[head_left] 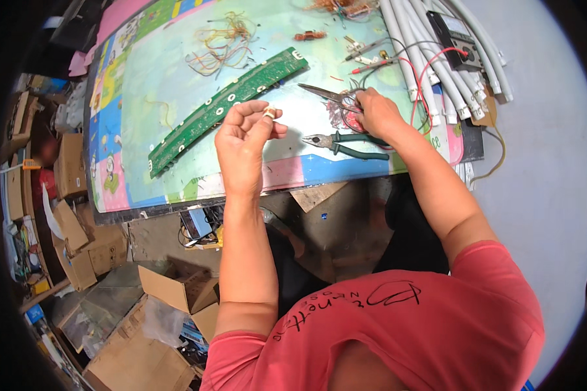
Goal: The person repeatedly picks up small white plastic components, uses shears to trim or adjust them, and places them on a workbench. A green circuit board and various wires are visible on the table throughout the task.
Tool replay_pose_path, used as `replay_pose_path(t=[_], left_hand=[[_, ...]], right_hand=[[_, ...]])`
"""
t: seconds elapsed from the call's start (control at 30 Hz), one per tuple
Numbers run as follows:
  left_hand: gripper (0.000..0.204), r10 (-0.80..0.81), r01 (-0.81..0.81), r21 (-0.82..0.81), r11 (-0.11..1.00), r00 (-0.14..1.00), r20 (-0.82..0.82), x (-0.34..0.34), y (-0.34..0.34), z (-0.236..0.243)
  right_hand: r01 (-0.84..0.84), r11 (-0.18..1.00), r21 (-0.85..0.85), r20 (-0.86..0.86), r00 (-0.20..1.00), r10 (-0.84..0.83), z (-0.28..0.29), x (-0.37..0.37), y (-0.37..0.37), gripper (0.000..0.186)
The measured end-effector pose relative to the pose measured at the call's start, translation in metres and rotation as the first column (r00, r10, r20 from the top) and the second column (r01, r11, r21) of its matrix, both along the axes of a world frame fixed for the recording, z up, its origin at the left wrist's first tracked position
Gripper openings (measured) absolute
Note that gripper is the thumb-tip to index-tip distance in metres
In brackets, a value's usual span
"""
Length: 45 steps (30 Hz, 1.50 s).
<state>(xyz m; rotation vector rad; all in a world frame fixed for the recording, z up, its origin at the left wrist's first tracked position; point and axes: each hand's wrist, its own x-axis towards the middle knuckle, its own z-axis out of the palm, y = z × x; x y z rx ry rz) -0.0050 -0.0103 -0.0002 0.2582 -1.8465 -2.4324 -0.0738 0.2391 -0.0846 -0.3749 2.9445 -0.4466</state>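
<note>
Between the thumb and fingers of my left hand (242, 146) is a small white-and-brown piece (269, 113), pinched above the table; its exact kind is too small to tell. My right hand (377, 112) is closed around the dark handles of a pair of scissors (328, 94), whose blades point left toward my left hand. Under the scissors lies a crumpled red-and-clear piece of plastic (341, 117). Pliers with green handles (334, 141) rest on the table just nearer to me. A long green circuit board (205, 122) lies slantwise beyond my left hand.
Thin coloured wires (220, 52) lie tangled at the far side, with a copper-coloured coil (310, 35) to their right. A multimeter (455, 40) with red and black leads sits on white tubes (407, 55) at the right. Cardboard boxes (137, 339) stand on the floor to the left.
</note>
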Motion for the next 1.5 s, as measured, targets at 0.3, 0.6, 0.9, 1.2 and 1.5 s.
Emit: replay_pose_path(t=[0.3, 0.6, 0.9, 1.2, 1.5], left_hand=[[0.027, -0.062, 0.059, 0.341, 0.938, 0.998, -0.003, 0.002, -0.014, 0.006], [0.031, -0.124, 0.117, 0.526, 0.843, 0.992, -0.022, -0.002, -0.014, 0.003], [0.027, -0.121, 0.099, 0.663, 0.742, 0.993, -0.012, -0.006, -0.022, -0.007], [0.020, -0.144, 0.083, 0.788, 0.611, 0.989, 0.008, -0.005, -0.028, -0.008], [0.019, -0.150, 0.087, 0.797, 0.597, 0.989, 0.004, -0.005, -0.025, -0.005]], right_hand=[[0.036, 0.999, 0.034, 0.001, 0.999, -0.036, -0.009, -0.013, -0.006, 0.015], [0.010, 0.973, 0.232, 0.151, 0.987, -0.046, -0.011, -0.022, 0.003, 0.033], [-0.040, 0.958, 0.283, 0.302, 0.952, -0.049, 0.032, -0.023, 0.004, 0.041], [0.123, 0.988, 0.089, 0.215, 0.967, -0.139, 0.054, -0.029, 0.011, 0.027], [0.342, 0.811, -0.475, 0.259, 0.935, -0.242, 0.052, -0.031, 0.025, 0.024]])
